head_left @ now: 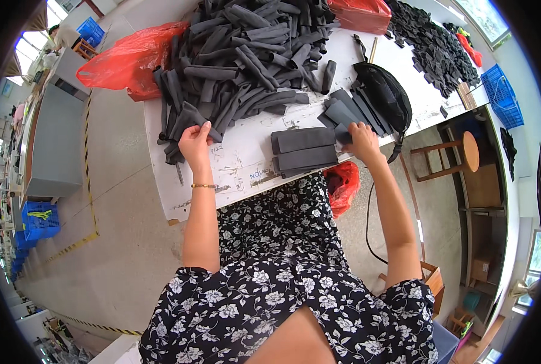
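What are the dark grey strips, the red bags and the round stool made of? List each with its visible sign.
Dark grey strips: soft matte fabric or foam, limp and folded, no shine.
Red bags: thin glossy plastic film, crinkled, light glinting.
Round stool: apparently wood, warm brown top and legs.

— Any packaging in here?
— Red plastic bags: one (131,60) slumped at the surface's (246,159) far left corner, another (361,13) at its far edge, a third (343,185) hanging beneath the near edge.
— Boxes?
— A brown carton (480,268) low on the right.
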Available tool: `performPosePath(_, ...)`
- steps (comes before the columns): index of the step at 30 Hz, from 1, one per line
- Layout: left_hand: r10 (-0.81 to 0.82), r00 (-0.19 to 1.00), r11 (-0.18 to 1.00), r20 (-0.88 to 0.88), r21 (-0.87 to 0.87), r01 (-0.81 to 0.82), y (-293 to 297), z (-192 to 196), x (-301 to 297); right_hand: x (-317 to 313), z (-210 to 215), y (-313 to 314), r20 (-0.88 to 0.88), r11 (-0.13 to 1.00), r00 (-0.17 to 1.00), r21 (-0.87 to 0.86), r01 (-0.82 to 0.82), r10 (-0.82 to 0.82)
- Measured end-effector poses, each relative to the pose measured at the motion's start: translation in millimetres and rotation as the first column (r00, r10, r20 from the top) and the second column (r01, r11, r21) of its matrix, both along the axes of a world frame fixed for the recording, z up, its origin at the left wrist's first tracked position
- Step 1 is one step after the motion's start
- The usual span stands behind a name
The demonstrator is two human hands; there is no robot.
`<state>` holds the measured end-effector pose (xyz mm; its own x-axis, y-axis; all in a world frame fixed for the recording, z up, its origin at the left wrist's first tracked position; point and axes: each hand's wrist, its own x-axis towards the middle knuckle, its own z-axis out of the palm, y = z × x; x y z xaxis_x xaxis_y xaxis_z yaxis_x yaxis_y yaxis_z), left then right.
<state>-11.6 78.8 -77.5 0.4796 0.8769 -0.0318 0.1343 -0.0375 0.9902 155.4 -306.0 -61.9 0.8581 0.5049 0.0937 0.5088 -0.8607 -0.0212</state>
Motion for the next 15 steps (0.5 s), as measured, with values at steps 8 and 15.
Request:
performPosePath(8, 0.018, 0.809, 0.731, 0.588, -0.56, 0.391, -26, 18, -18, -18, -19, -1, 0.13, 0.948, 0.949, -0.184, -0.261, 0.286)
performPosePath(15, 0.288, 0.733, 0.619, 0.616, -0.704, 0.348, -26, 28, -19, 13, -12, -23, 0.13, 0.932, 0.971, 0.282, -0.228, 0.199)
